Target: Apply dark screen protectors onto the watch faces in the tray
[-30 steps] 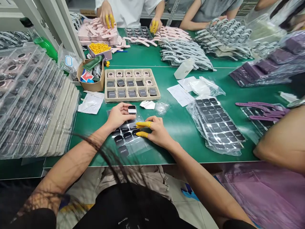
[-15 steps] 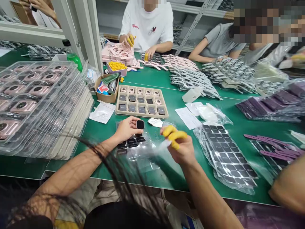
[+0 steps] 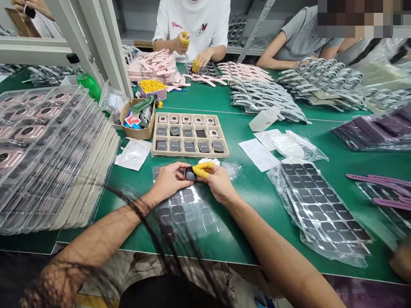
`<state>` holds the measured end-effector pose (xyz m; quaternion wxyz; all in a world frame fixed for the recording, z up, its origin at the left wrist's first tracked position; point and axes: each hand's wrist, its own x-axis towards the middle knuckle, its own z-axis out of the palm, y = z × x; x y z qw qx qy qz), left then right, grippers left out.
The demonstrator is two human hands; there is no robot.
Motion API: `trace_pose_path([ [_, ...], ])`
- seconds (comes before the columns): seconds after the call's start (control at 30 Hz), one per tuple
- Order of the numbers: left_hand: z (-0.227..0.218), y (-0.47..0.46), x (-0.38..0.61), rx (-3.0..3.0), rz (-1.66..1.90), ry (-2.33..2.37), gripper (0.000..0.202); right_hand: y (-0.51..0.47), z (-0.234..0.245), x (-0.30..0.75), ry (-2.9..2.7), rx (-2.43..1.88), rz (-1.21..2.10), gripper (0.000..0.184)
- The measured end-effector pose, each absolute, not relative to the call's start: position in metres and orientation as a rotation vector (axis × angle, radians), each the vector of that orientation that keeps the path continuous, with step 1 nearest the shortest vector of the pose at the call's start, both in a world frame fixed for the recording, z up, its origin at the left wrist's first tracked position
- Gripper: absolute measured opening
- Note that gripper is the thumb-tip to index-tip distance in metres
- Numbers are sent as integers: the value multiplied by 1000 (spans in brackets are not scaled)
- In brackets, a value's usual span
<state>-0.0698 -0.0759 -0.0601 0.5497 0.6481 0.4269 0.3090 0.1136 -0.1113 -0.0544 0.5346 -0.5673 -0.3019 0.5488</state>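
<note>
My left hand [image 3: 168, 182] holds a small square smartwatch body [image 3: 190, 173] without a strap, between thumb and fingers. A dark film with pale lettering lies over its face. From the right, my right hand [image 3: 221, 184], with yellow finger cots on thumb and forefinger, pinches at the watch's right edge; the exact grip is partly hidden. Under my hands a clear sheet of dark square films [image 3: 178, 211] lies on the green table [image 3: 231, 231]. Just beyond is a beige compartment tray [image 3: 189, 155] of watch bodies, several covered with similar dark films.
Stacked clear trays of pink watches [image 3: 61, 162] stand at left. A cardboard box [image 3: 128, 128] of odds and ends sits behind papers [image 3: 133, 154]. More film sheets [image 3: 321, 205] and purple straps [image 3: 385, 184] lie at right. Co-workers sit across, one handling pink straps [image 3: 157, 68].
My right hand has moved left onto the watch; something whitish was in its fingers before. The watch face, plain black earlier, now shows lettering. The view has shifted slightly.
</note>
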Motion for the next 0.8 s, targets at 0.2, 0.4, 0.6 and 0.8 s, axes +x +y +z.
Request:
trace_pose_path([
  [0.2,-60,-76,-70,1532,729,1009,54,-111,-54,114,-713,-1352,1299,51],
  [0.4,-58,-77,-70,1540,721,1013,54,-111,-54,113,-735,-1362,1278,51],
  [0.6,-58,-77,-70,1535,725,1009,51,-112,-55,110,-786,-1388,1242,53],
  [0.8,-60,-77,-69,1532,739,1000,50,-112,-65,113,-922,-1454,1080,53],
])
